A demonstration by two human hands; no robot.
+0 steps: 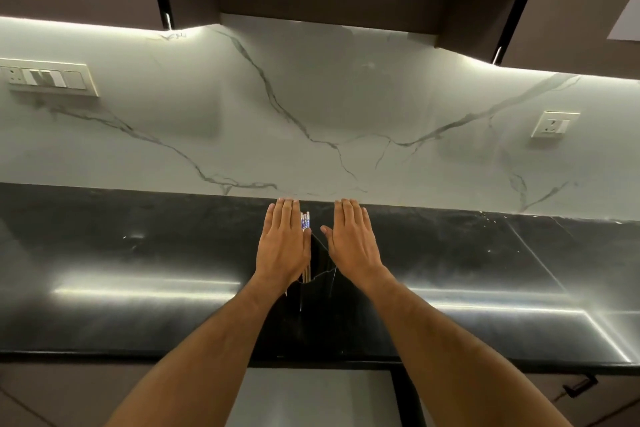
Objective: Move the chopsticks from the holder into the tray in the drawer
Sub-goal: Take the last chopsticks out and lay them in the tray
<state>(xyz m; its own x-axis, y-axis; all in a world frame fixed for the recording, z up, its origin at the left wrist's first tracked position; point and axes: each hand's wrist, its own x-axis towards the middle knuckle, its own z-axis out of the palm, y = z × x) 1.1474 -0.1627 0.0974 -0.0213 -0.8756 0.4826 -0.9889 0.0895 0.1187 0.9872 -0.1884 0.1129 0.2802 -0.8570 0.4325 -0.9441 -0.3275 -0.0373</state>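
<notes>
Dim, soft picture: under-cabinet strips (86,22) at 11 and 2 o'clock streak glare across the black counter (138,288), edges bowed.

Your chopsticks (305,221) stand as a tight bundle, roughly upright, on the black counter near its back edge. Their top ends show white with blue patterning; lower down you see pale, plain shafts, which reappear near 885,955 below the heel of your left hand. That hand covers much of the bundle's left side, so you cannot count the sticks. The holder (320,262) is dark and glossy, almost the same tone as the counter, and its outline is hard to make out; only a thin bright edge marks its lower rim.
</notes>
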